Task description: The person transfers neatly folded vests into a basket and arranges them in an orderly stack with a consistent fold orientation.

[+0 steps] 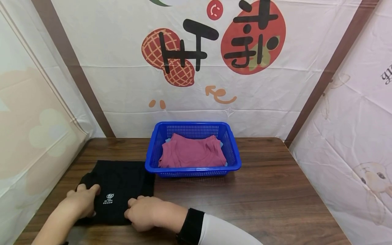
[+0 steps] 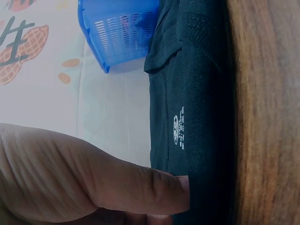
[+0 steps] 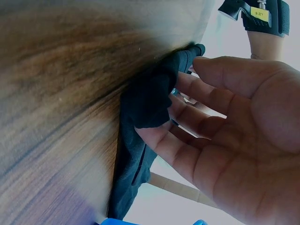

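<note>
A black garment (image 1: 122, 177) is lying folded on the worktop at the lower left of the frame, its small white print (image 1: 109, 198) facing up. The step in hand looks to be arranging or turning its near edge; the next move would probably call for an even hold on both sides, so that the layers stay together.

The cloth is lying between the two hands. The left hand (image 1: 80, 202) is resting at its left side, and in the left wrist view the thumb (image 2: 145, 187) is pressing on the fabric; its other fingers are largely hiding, so whether they are pinching cannot be told. The right hand (image 1: 145, 212) is meeting the near right part, its curved fingers (image 3: 206, 93) apparently gripping the loose edge.

Just beyond the garment's upper right corner, a blue basket (image 1: 193, 170) is standing at the frame's centre, holding a folded pink garment (image 1: 193, 153) with light blue cloth (image 1: 222, 144) showing at its sides. Behind, a printed white backdrop (image 1: 260, 102) is filling the upper frame, while the bare brown worktop (image 1: 260, 190) is stretching toward the lower right.
</note>
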`<state>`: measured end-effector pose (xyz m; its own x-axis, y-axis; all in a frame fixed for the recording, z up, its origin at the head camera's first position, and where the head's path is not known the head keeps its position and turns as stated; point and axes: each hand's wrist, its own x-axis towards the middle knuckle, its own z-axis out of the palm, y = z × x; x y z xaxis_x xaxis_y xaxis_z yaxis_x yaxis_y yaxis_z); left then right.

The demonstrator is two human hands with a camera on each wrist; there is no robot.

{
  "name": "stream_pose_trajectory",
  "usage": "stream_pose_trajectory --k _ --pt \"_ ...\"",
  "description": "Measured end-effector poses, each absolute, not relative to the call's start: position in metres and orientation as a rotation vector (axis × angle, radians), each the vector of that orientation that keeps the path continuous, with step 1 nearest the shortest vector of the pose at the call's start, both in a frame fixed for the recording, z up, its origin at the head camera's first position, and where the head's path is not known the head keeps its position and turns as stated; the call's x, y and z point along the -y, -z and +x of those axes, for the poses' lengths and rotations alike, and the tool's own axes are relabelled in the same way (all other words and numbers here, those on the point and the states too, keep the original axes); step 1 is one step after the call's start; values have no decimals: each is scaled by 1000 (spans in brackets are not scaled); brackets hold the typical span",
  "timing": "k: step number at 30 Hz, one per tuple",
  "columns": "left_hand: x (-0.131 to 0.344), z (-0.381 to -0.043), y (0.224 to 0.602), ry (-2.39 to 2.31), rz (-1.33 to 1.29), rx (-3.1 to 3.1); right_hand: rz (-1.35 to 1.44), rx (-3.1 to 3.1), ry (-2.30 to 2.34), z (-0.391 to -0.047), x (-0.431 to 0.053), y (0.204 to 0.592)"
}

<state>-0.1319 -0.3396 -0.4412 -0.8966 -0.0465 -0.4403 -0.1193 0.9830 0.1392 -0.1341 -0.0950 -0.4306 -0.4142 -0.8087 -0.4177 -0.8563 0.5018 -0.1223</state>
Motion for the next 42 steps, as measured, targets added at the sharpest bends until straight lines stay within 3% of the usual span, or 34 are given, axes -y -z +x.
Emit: stream_pose_trajectory --k 42 --pt "341 -90 457 -235 -117 -2654 -1504 -2193 -179 -100 85 431"
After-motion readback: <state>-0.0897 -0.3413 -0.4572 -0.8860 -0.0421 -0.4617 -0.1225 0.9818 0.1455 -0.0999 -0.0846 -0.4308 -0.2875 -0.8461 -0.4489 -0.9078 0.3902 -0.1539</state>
